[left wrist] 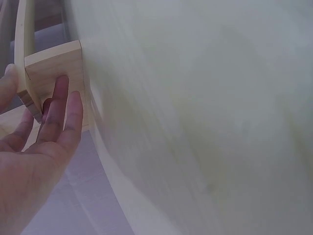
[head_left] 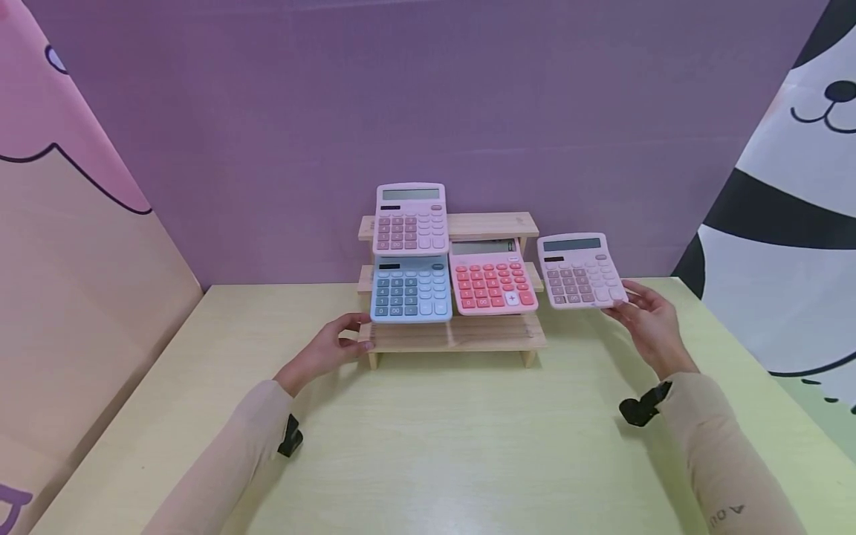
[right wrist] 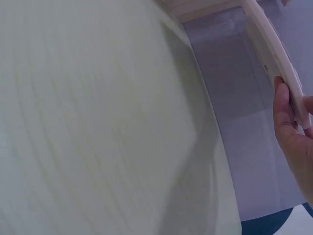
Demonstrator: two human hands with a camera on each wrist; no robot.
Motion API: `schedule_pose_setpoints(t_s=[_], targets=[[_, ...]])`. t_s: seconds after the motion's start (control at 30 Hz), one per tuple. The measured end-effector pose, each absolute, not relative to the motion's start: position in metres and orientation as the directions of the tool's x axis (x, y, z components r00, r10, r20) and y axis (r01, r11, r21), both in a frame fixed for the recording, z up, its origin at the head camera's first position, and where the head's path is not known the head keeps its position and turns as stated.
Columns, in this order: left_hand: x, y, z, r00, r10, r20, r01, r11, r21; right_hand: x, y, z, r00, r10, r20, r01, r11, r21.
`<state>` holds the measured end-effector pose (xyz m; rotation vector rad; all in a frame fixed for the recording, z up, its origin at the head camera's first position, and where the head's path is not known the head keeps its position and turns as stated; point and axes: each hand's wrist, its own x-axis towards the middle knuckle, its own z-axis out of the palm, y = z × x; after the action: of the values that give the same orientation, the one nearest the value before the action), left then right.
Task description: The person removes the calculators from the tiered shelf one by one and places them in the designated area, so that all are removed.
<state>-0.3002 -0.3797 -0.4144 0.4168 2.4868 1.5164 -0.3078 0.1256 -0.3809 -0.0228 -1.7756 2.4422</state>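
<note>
My right hand (head_left: pixel 650 327) pinches a pale pink calculator (head_left: pixel 582 275) by its lower right corner, with the keys and screen facing me. It is raised above the table, just right of a three-tier wooden rack (head_left: pixel 461 342). In the right wrist view the calculator (right wrist: pixel 274 46) shows edge-on between thumb and fingers. My left hand (head_left: pixel 329 349) grips the left end of the rack's lowest shelf. In the left wrist view the thumb lies on one side of the shelf board (left wrist: pixel 22 54), the fingers on its underside.
Another pale pink calculator (head_left: pixel 411 220) leans on the rack's top left. Below it stands a blue calculator (head_left: pixel 411 293), and right of that a pink calculator with red keys (head_left: pixel 493 282). A purple backdrop (head_left: pixel 468 96) rises behind the light wooden table (head_left: pixel 455 446).
</note>
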Motion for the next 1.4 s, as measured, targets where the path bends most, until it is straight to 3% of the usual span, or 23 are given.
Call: schedule_pose_setpoints(t_s=[1.4], targets=[[-0.296, -0.379, -0.41, -0.939, 0.343, -0.011, 0.153, 0.445, 0.882, -0.325, 0.119, -0.405, -0.992, 0.105, -0.076, 0.056, -0.188, -0.981]])
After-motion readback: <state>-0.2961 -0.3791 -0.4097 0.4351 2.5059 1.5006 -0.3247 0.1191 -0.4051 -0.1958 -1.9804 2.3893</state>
